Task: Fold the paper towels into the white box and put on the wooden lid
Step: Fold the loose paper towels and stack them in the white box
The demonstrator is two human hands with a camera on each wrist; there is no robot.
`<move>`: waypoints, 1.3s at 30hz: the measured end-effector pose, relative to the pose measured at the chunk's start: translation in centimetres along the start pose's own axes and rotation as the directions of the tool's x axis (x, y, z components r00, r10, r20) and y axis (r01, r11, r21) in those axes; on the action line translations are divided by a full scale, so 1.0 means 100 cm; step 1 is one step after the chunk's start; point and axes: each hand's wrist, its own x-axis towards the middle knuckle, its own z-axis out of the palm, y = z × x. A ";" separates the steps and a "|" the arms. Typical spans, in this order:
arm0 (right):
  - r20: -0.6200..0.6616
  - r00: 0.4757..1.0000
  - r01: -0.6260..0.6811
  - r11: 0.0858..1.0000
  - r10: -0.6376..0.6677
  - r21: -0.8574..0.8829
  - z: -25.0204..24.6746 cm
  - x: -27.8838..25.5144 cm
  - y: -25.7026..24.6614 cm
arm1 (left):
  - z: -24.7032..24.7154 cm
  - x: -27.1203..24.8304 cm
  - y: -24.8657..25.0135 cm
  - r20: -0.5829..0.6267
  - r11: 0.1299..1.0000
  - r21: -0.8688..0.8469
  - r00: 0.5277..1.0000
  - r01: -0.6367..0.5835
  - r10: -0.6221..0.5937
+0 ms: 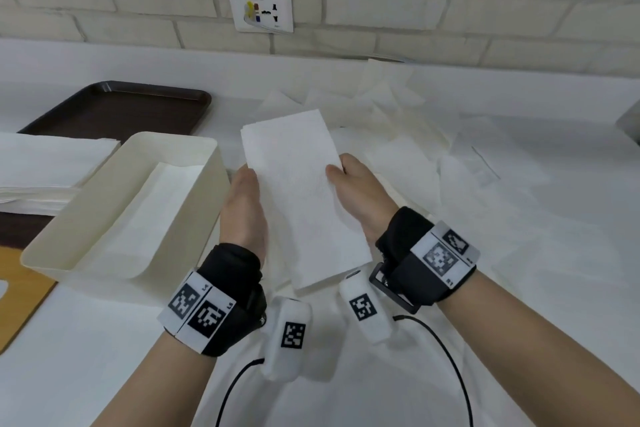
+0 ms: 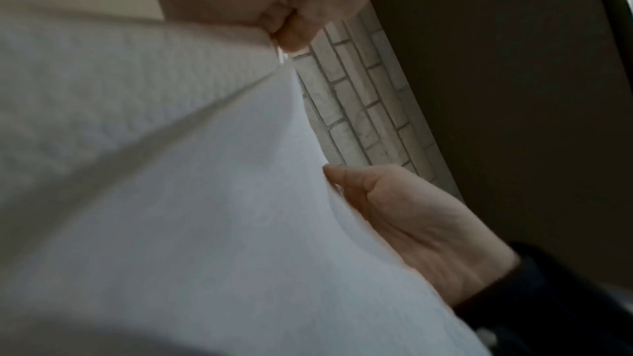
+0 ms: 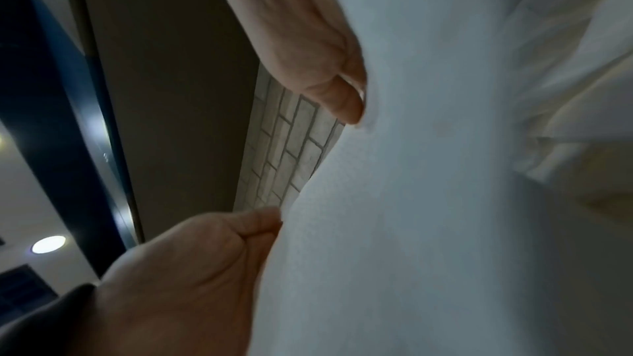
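The step in hand is the folding itself: a white, embossed paper towel folded into a long narrow rectangle (image 1: 298, 198) is held up off the white worktop (image 1: 519, 288) between both hands, just to the right of the open, cream-white rectangular plastic box (image 1: 207, 149); the left hand (image 1: 244, 208) has its grip clamped on the towel's left long edge, fingers tucked behind the sheet, and the right hand (image 1: 360, 194) pinches the right long edge, thumb on the front face; the wrist views show the same, each thumb pressed against the paper. The box already holds at least one folded towel lying flat on its floor (image 1: 162, 204); loose unfolded towels (image 1: 398, 114) lie scattered across the worktop behind; a flat tan wooden board (image 1: 20, 291), probably the lid, lies partly under the box's near left corner. The next move, as I judge it, calls for swinging the folded towel leftward over the box, lining its long axis with the box's length and lowering it flat without letting the fold spring open; the lid comes later.
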 end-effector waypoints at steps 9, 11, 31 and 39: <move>0.078 0.993 0.118 0.885 -0.093 -0.449 -0.015 0.028 -0.010 | -0.013 -0.002 -0.008 0.077 0.953 0.279 0.992 -0.115 0.097; 0.006 0.994 0.091 0.796 -0.110 -0.598 -0.021 0.046 -0.007 | -0.016 -0.001 -0.007 0.063 0.951 0.284 0.992 -0.126 0.113; -0.220 0.888 0.172 0.736 -0.403 -0.654 -0.028 0.072 -0.015 | -0.027 0.009 -0.011 0.019 0.936 0.321 0.990 -0.142 0.143; -0.390 0.780 0.434 0.872 -0.490 -0.227 -0.053 0.039 -0.055 | -0.021 0.010 -0.005 0.027 0.914 0.367 0.985 -0.171 0.173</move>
